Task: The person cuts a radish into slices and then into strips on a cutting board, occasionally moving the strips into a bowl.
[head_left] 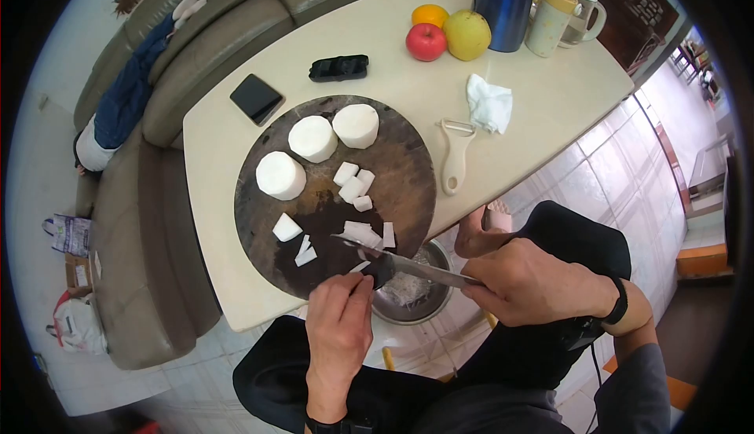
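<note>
My right hand (522,281) is wrapped round the handle of a knife (428,271), whose blade points left over the near edge of the round dark cutting board (408,159). My left hand (339,316) is at the board's near edge with fingers bent together, close to the blade and a thin white slice (360,267); what the fingertips hold is hidden. Flat white slices (361,234) lie just beyond the blade. Small white chunks (351,189) and a wedge (287,227) lie on the board. Three thick white round pieces (280,175) stand at its far side.
Below the board's near edge is a metal bowl (424,308) with white shreds. A peeler (455,155), a white cloth (489,104), a phone (256,98), a black case (338,68), fruit (468,35) and a blue flask (503,6) are on the table. A person (126,104) lies on the sofa.
</note>
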Action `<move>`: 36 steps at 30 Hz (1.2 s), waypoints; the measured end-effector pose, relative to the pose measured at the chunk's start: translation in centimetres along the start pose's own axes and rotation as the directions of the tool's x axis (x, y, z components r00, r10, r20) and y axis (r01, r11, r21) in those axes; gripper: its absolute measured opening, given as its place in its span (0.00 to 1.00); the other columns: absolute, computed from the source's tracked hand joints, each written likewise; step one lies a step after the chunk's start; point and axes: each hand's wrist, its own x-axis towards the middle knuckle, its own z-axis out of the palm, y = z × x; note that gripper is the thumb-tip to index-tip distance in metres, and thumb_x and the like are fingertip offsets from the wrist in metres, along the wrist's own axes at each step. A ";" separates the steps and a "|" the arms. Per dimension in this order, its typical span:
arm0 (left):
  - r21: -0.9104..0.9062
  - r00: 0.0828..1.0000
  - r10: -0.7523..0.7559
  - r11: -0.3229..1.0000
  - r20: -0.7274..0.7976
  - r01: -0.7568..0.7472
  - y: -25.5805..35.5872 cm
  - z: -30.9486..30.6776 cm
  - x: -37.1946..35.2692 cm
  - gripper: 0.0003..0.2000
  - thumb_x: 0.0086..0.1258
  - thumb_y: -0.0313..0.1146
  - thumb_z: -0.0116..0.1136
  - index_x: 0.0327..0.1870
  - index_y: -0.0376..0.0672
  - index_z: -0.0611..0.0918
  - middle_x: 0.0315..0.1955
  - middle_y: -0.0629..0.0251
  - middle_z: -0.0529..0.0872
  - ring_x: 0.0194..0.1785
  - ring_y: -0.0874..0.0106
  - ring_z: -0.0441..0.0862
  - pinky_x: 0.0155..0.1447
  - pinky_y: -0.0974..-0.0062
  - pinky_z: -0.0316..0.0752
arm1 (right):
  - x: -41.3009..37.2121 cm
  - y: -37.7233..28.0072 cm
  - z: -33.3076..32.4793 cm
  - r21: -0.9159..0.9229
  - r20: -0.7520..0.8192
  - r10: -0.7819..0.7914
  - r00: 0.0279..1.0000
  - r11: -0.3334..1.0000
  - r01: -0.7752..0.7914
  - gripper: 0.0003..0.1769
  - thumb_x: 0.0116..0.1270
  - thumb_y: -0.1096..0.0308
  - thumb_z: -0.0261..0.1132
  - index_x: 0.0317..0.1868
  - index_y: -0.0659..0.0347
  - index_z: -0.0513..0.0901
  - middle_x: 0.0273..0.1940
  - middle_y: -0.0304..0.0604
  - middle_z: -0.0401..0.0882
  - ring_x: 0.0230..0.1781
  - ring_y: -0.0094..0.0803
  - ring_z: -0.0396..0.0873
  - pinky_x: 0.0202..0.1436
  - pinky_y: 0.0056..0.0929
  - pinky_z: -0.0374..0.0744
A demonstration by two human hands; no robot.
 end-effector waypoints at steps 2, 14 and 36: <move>0.036 0.999 0.024 0.999 0.033 -0.025 0.2 0.2 -0.7 0.16 0.48 0.14 0.65 0.42 0.32 0.84 0.42 0.57 0.83 0.45 0.58 0.81 0.48 0.65 0.77 | -0.1 -0.1 -0.1 -0.052 0.024 -0.017 1.000 0.998 0.018 0.09 0.61 0.72 0.65 0.27 0.68 0.74 0.17 0.56 0.73 0.23 0.54 0.78 0.26 0.45 0.74; 0.058 0.989 0.023 0.998 0.148 -0.032 -0.6 0.2 -2.9 0.13 0.49 0.19 0.65 0.39 0.30 0.84 0.47 0.51 0.80 0.53 0.51 0.77 0.54 0.55 0.73 | -2.2 -2.3 -0.5 -0.415 0.174 -0.072 0.982 0.899 0.139 0.11 0.46 0.73 0.66 0.28 0.67 0.73 0.23 0.45 0.71 0.18 0.37 0.77 0.18 0.33 0.73; 0.110 0.984 0.031 0.993 0.173 -0.051 0.2 0.1 -3.0 0.19 0.47 0.18 0.68 0.44 0.32 0.83 0.48 0.52 0.80 0.55 0.49 0.76 0.58 0.53 0.71 | 0.7 -3.0 0.1 -0.651 0.286 -0.111 0.952 0.706 0.278 0.09 0.47 0.70 0.64 0.21 0.67 0.75 0.20 0.41 0.69 0.17 0.28 0.73 0.12 0.28 0.68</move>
